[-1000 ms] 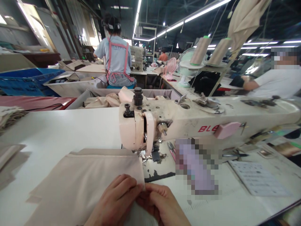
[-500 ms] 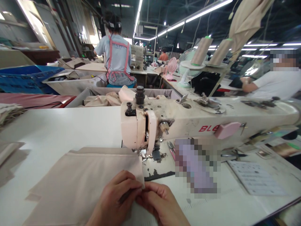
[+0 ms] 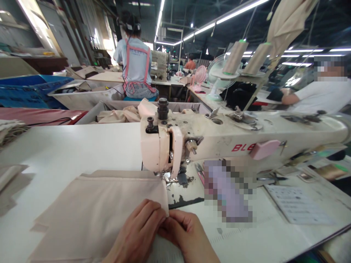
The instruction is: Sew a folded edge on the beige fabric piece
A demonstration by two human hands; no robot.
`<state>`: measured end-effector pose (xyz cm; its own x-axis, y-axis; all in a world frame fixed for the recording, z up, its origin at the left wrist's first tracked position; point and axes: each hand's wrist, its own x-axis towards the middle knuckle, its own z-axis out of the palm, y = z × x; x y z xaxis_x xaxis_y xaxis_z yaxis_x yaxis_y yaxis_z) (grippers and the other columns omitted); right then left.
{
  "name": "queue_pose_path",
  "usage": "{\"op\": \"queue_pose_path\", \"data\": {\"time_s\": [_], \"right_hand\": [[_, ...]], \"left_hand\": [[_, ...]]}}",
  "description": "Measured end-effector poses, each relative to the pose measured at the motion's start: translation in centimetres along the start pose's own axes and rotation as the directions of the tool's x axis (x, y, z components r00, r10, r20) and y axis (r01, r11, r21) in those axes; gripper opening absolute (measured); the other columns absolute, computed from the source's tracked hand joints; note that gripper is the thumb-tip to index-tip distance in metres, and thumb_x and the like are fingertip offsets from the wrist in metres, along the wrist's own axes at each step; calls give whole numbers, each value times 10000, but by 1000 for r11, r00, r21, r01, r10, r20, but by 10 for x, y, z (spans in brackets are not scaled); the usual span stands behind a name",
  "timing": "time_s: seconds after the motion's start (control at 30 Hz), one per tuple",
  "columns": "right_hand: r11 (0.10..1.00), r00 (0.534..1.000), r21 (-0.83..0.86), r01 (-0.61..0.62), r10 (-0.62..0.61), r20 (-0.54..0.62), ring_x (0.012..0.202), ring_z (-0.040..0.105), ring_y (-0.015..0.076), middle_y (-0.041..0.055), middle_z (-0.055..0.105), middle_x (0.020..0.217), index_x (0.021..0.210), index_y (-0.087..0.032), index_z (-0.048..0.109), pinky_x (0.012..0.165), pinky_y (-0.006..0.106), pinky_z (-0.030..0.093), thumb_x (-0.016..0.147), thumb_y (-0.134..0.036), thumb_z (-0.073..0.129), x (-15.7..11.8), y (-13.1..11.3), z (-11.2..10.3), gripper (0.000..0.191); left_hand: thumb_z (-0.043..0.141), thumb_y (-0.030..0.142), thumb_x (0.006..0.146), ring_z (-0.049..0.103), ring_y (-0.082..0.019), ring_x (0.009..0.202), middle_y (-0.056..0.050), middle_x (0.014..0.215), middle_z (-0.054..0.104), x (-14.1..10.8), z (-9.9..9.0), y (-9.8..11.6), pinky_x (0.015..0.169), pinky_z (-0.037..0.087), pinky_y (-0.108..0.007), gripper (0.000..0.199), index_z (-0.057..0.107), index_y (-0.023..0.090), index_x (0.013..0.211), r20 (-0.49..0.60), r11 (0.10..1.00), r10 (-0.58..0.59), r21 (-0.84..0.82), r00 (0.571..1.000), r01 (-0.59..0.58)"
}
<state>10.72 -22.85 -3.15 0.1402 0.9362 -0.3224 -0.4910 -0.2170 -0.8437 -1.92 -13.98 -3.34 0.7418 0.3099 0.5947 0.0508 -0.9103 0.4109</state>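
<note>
A beige fabric panel (image 3: 104,204) lies flat on the white table, its upper right corner under the presser foot (image 3: 171,179) of a sewing machine (image 3: 214,135). My left hand (image 3: 139,226) rests on the panel near its right edge, fingers closed together over the fabric. Just beside it, my right hand (image 3: 186,230) pinches that same edge between thumb and fingers. The two hands touch at the fingertips, and the fabric between them is mostly hidden.
More beige fabric (image 3: 12,182) lies at the far left. Behind the machine stands a bin of cloth (image 3: 117,113). Scissors (image 3: 270,179) and a printed sheet (image 3: 294,204) lie at the right. Thread cones (image 3: 236,56) stand behind. One co-worker (image 3: 135,65) sits ahead, another (image 3: 323,93) at right.
My left hand's fingers have flattened and drawn together over the fabric edge. My right hand stays at nearly the same place. The panel has hardly moved.
</note>
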Motion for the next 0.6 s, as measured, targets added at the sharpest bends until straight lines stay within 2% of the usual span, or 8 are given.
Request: {"op": "queue_pose_path", "data": {"time_s": [0.23,0.43,0.6], "right_hand": [[1000,1000,-15,7,-7,-1,703,502,146,-20,516,668,695,-149,732,740,271,460,754,-381,748,0,-1,-2,240],[1000,1000,-13,5,-6,-18,709,528,160,-12,543,676,712,-165,751,775,308,471,748,-394,741,0,-1,-2,231],[1000,1000,-10,14,-14,-19,719,552,180,-2,577,670,714,-167,759,794,336,478,749,-378,731,0,-2,-2,216]], "left_hand": [[347,171,1022,515,-147,799,-64,846,571,0,-1,-2,738,484,-221,226,563,110,993,-36,997,77,19,996,-77],[349,159,1018,533,-149,800,-67,848,586,-3,-2,-1,729,504,-222,223,568,119,1001,-23,999,47,21,999,-47],[353,170,1019,524,-146,735,-61,795,588,3,-5,1,676,505,-223,224,569,122,980,-31,996,80,32,996,-79]]}}
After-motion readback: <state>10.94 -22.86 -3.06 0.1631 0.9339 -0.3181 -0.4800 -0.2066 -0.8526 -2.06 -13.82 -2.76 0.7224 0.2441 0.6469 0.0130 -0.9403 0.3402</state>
